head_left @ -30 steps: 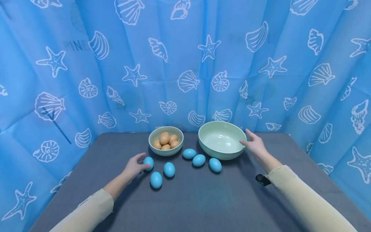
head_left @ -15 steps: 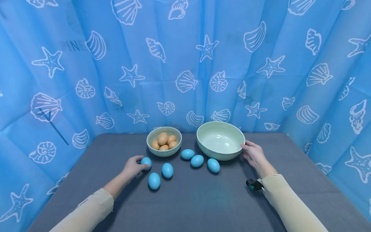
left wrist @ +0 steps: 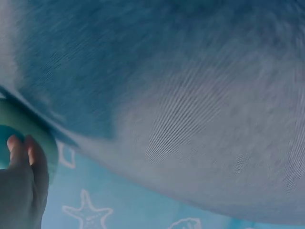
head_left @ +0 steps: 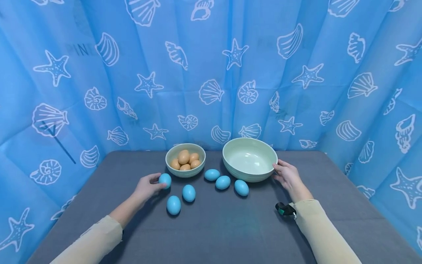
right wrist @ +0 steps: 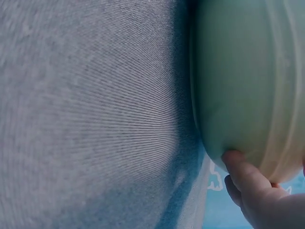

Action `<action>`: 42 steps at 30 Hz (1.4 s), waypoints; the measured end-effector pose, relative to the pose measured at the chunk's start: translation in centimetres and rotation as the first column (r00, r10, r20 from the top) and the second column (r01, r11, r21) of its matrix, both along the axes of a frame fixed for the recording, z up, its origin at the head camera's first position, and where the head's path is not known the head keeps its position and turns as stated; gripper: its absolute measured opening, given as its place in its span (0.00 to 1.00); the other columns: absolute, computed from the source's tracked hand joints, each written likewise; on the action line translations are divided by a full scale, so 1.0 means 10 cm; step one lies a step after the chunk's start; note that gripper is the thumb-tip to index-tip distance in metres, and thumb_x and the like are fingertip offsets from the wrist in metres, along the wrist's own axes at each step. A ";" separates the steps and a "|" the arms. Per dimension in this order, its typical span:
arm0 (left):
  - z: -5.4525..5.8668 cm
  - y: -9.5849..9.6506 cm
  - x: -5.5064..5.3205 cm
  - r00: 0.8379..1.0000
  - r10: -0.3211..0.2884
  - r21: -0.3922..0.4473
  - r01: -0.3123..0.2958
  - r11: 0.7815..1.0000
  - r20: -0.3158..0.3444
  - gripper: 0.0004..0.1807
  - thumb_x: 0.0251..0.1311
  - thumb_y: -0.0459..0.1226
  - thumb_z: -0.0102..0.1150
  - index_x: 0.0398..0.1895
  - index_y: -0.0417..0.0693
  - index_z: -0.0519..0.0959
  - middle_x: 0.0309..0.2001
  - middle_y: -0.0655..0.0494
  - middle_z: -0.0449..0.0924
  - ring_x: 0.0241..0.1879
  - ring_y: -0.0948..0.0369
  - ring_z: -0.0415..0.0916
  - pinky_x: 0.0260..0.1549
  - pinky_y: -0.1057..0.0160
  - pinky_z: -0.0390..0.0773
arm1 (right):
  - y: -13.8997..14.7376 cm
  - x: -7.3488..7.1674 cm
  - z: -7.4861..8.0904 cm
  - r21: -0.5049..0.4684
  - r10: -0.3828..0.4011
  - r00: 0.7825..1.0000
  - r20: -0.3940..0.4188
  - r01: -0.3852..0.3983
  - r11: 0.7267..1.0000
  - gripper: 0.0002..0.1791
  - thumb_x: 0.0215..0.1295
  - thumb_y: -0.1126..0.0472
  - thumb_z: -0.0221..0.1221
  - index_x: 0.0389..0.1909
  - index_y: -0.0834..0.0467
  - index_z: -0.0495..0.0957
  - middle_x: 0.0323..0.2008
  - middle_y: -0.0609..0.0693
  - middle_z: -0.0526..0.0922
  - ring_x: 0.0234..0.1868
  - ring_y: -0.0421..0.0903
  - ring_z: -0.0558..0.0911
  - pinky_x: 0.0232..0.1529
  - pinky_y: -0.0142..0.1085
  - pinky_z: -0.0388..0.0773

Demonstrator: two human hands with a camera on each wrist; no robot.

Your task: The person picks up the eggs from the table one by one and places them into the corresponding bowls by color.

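Note:
In the head view my left hand (head_left: 147, 189) pinches a blue egg (head_left: 165, 180) between thumb and fingers, just left of the small bowl. Part of that egg (left wrist: 5, 147) also shows behind my fingers in the left wrist view. To the right, my right hand (head_left: 290, 179) holds the side of a large pale green bowl (head_left: 250, 175), with fingertips at its rim and lower down its outer wall. The right wrist view shows fingers (right wrist: 244, 172) pressed against the bowl's outside. Inside, the large bowl holds nothing.
A smaller pale green bowl (head_left: 185, 174) holds several brown eggs (head_left: 183, 157). Two blue eggs, one of them the nearest egg (head_left: 173, 205), lie near my left hand. Three more, including a middle egg (head_left: 223, 182), lie before the bowls on the grey cloth (head_left: 211, 234). A shell-patterned curtain (head_left: 211, 73) hangs behind.
My left hand has closed on the blue egg and moved it slightly up and away from its spot. My right hand has come down from above the large bowl's rim onto its side.

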State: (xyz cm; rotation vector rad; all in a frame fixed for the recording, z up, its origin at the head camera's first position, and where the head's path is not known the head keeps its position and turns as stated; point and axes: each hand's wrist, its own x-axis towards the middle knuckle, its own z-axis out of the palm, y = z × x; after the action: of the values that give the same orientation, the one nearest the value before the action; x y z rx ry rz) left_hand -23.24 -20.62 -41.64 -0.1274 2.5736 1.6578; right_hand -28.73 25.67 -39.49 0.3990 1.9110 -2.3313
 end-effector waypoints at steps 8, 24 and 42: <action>0.19 0.15 0.01 0.999 -0.036 0.055 0.038 0.998 -0.037 0.36 0.67 0.40 0.60 0.72 0.32 0.58 0.68 0.33 0.61 0.67 0.41 0.61 0.62 0.44 0.67 | 0.01 0.00 0.00 0.003 -0.020 1.000 0.008 0.020 1.000 0.32 0.76 0.67 0.45 0.76 0.59 0.44 0.75 0.59 0.47 0.74 0.52 0.52 0.70 0.49 0.55; 0.44 0.84 -0.11 0.992 -0.116 0.245 0.122 0.962 -0.041 0.31 0.67 0.34 0.58 0.70 0.32 0.62 0.68 0.34 0.63 0.65 0.44 0.65 0.61 0.48 0.70 | -0.04 -0.03 -0.02 0.068 -0.076 0.997 -0.031 0.078 0.995 0.36 0.74 0.70 0.46 0.77 0.54 0.43 0.76 0.50 0.43 0.75 0.47 0.47 0.72 0.54 0.49; 0.48 1.52 -0.38 0.978 -0.198 0.271 0.210 0.939 -0.072 0.33 0.66 0.35 0.59 0.71 0.32 0.60 0.67 0.35 0.64 0.63 0.45 0.69 0.59 0.50 0.73 | -0.06 -0.09 0.00 0.138 -0.045 0.995 -0.088 0.057 0.989 0.37 0.73 0.74 0.43 0.77 0.55 0.39 0.76 0.51 0.41 0.75 0.47 0.45 0.72 0.49 0.53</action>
State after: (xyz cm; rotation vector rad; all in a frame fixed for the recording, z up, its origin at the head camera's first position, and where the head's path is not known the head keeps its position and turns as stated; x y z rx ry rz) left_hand -27.01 -5.46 -36.83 0.1889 2.2587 1.9316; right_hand -29.58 25.03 -39.52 0.3708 2.1369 -2.2869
